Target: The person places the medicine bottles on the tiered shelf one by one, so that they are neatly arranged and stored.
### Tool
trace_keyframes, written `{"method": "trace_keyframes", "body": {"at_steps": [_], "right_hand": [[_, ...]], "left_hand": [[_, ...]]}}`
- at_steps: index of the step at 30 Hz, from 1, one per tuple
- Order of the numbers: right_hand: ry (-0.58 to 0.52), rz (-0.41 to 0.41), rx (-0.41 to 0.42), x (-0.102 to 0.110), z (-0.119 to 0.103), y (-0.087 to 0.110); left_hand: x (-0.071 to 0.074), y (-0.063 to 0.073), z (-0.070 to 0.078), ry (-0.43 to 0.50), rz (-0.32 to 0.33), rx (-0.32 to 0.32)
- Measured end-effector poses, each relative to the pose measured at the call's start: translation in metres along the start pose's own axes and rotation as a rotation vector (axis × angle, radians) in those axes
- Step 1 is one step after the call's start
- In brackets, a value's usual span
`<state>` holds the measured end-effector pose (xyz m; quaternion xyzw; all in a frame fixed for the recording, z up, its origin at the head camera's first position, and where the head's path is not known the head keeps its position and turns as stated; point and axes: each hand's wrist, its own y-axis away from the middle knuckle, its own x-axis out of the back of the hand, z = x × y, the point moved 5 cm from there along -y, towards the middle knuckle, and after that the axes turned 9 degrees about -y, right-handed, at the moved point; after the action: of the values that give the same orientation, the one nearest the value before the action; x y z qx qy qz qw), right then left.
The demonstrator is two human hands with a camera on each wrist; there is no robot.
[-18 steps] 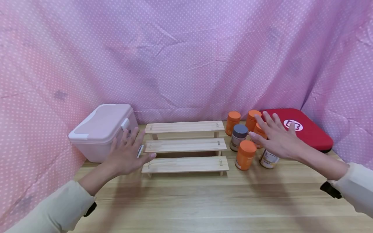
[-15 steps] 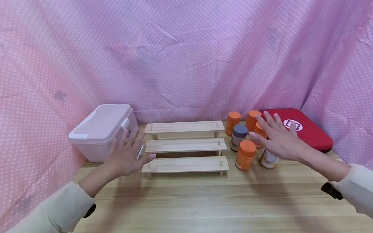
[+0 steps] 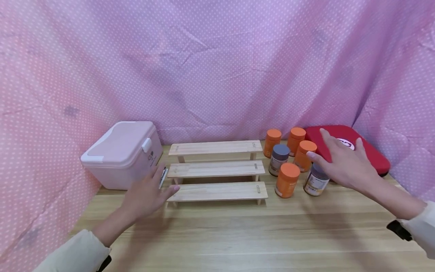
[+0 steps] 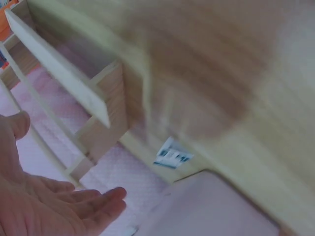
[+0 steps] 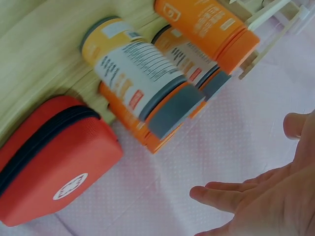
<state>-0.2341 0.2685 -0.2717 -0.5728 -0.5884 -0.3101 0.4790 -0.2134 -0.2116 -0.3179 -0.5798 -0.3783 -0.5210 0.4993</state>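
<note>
My left hand [image 3: 144, 196] hovers above the table between the pale pink box [image 3: 119, 149] and the left end of a three-step wooden rack [image 3: 217, 192], fingers extended and holding nothing. Over on the right, my right hand [image 3: 350, 166] is spread in the air, its fingers in front of the red zip case [image 3: 334, 132]. Nearest its thumb is a white-labelled bottle with a dark grey cap [image 3: 316, 183]. Beside that stand a second grey-capped bottle [image 3: 276, 164] and several orange bottles, one in front [image 3: 287, 181]. The right wrist view shows the bottles' labels and the case's black zip [image 5: 47, 142].
A small printed packet [image 4: 172, 156] lies on the wooden table [image 3: 217, 238] beside the pink box. Pink dotted cloth [image 3: 217, 75] hangs behind and along both sides.
Both hands have drawn back a little toward me, the right one also shifting right. More of the white-labelled bottle, an orange bottle and the pink box's front now shows.
</note>
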Motion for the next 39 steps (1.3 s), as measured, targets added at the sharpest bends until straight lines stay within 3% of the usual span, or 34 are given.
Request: {"method": "trace_keyframes", "body": {"at_steps": [8, 17, 23, 28, 39], "right_hand": [[-0.002, 0.053, -0.026, -0.002, 0.024, 0.005], [-0.146, -0.050, -0.085, -0.019, 0.044, 0.011], [-0.213, -0.039, -0.081, -0.027, 0.047, 0.013], [-0.248, -0.028, -0.090, -0.033, 0.052, 0.013], [-0.353, -0.096, -0.141, -0.048, 0.060, 0.014]], "left_hand": [[-0.018, 0.010, -0.008, 0.150, -0.077, 0.122], [-0.035, 0.016, -0.011, 0.277, -0.134, 0.150], [-0.045, 0.015, -0.013, 0.384, -0.156, 0.159], [-0.052, 0.014, -0.013, 0.444, -0.149, 0.151], [-0.061, 0.014, -0.014, 0.511, -0.115, 0.186]]}}
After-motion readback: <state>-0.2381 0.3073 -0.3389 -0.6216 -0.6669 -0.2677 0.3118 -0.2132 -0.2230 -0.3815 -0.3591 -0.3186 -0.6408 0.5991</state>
